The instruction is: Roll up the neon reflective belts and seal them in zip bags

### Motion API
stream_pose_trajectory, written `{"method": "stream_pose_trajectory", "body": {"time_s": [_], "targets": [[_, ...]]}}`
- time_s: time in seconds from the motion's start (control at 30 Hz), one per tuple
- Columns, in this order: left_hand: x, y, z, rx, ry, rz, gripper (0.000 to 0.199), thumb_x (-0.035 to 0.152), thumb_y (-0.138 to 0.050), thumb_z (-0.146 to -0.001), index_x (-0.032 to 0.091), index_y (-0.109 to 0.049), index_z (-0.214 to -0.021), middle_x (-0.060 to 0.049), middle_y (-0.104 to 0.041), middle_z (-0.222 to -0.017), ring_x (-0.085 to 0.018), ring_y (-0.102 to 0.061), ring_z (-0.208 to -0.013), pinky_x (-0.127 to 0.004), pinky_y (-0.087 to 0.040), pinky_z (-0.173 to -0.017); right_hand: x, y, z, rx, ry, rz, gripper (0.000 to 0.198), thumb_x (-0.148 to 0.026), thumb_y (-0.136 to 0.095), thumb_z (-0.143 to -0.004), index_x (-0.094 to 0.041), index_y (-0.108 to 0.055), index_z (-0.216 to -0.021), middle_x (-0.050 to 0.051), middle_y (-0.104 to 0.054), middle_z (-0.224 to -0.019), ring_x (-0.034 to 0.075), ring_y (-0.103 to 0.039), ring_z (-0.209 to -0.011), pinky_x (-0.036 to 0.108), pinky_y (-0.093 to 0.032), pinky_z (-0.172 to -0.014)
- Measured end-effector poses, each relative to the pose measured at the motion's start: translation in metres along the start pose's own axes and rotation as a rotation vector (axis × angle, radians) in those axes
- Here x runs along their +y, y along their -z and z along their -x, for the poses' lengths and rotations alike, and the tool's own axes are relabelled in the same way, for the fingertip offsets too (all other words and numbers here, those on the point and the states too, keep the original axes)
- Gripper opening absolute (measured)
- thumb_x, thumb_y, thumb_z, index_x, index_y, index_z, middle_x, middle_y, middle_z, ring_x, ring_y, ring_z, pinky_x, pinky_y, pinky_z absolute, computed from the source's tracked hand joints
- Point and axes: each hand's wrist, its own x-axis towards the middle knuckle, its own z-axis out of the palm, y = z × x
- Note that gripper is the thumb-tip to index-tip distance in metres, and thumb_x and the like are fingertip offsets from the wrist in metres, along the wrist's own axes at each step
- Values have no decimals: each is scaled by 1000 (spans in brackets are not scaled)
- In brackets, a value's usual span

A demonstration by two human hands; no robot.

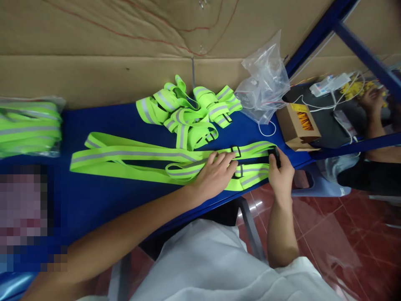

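A neon-yellow reflective strap [134, 156] with a grey stripe lies stretched in long loops along the blue table. Black slide adjusters [236, 151] sit on its two right-hand runs. My left hand [217, 173] lies palm down across the strap beside these adjusters, fingers slightly bent and apart. At the strap's right end, my right hand [282, 169] pinches a black buckle [275, 156] between thumb and fingers, which partly cover it. Behind the strap is a loose heap of similar reflective straps [184, 110].
A clear bag of folded straps [29, 127] lies at left. Toward the back right are a crumpled plastic bag [266, 79] and a cardboard box [294, 129]. Beyond the blue metal frame [363, 46], another person's hand [372, 100] is near yellow items. A blurred patch covers the lower left.
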Motion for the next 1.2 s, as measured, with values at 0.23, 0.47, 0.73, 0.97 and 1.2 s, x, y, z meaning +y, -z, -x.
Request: {"method": "stream_pose_trajectory", "body": {"time_s": [0.23,0.47,0.73,0.97,1.2], "targets": [[14,7,2,-56,-38,103,27,34,-49,-107,17,-58,-127,-7,-67,-101,-26,-63,-91,-39,-46,-79,-4,-6,1,48,-4,23,48,-40,-51,-101,-13,-69,-136,19,-74,-130,33,-69,-122,52,-52,-108],[11,13,0,3,-53,119,52,57,-66,-97,17,-59,-130,-7,-67,-104,-26,-65,-98,-39,-47,-88,-5,-2,0,34,-93,-82,53,-48,-49,-102,-13,-70,-136,19,-73,-134,32,-68,-126,50,-52,-110],[12,23,-8,-65,145,382,39,39,-52,-107,19,-63,-76,-2,-68,-77,-18,-67,-75,-34,-41,-66,5,4,-4,-83,-238,-224,61,-61,-48,-102,-17,-66,-140,16,-64,-148,29,-59,-141,52,-41,-123],[23,15,3,-190,147,200,26,30,-46,-108,15,-66,-114,-6,-71,-78,-24,-70,-73,-36,-46,-67,1,0,-3,-61,-136,-144,58,-55,-46,-104,-17,-63,-145,17,-63,-150,28,-59,-140,52,-41,-122],[24,2,7,-60,64,-19,51,25,-44,-105,14,-51,-154,-18,-38,-169,-35,-44,-152,-54,-39,-120,0,-1,-2,-85,-19,-139,52,-45,-50,-104,-23,-59,-150,12,-61,-153,26,-57,-143,51,-40,-125]]}}
